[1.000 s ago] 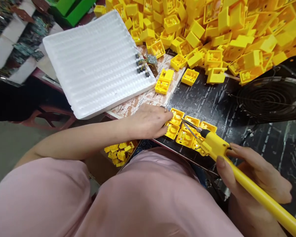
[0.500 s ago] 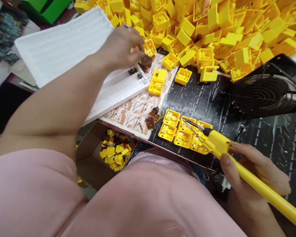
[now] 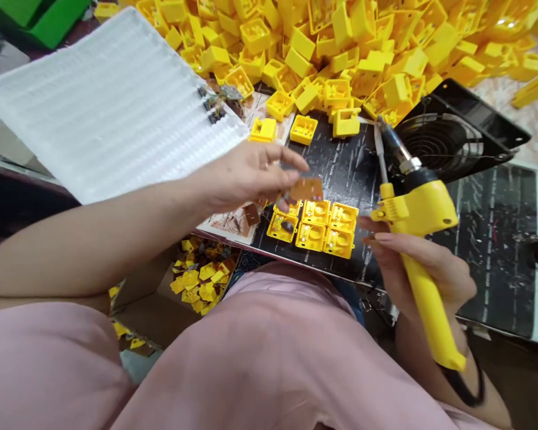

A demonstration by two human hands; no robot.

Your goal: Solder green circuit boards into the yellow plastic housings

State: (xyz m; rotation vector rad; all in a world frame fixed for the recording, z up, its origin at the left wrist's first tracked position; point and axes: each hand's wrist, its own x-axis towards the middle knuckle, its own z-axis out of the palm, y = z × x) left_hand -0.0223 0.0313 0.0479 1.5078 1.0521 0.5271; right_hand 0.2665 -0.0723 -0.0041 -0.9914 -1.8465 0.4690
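My left hand (image 3: 251,176) pinches a small brown circuit board (image 3: 311,189) between thumb and fingers, with small parts dangling under it. The board hovers over a block of several open yellow plastic casings (image 3: 311,237) laid side by side near the bench edge. A dark round part (image 3: 289,227) shows over the front left casing; whether it lies inside or hangs, I cannot tell. My right hand (image 3: 430,269) is wrapped round a yellow soldering gun (image 3: 424,209), its tip and thin feed tube pointing up and away. Another brown board (image 3: 251,214) lies left of the casings.
A white foam tray (image 3: 116,101) slopes at the left, with a few boards (image 3: 217,103) at its right corner. Heaped yellow casings (image 3: 296,45) fill the back. A black fan (image 3: 457,131) stands at the right. Below the bench, a cardboard box (image 3: 152,304) holds yellow pieces.
My left hand has come from the tray's corner toward me and right, bringing a board over the casings. The soldering gun has swung from pointing left over the casings to pointing upward.
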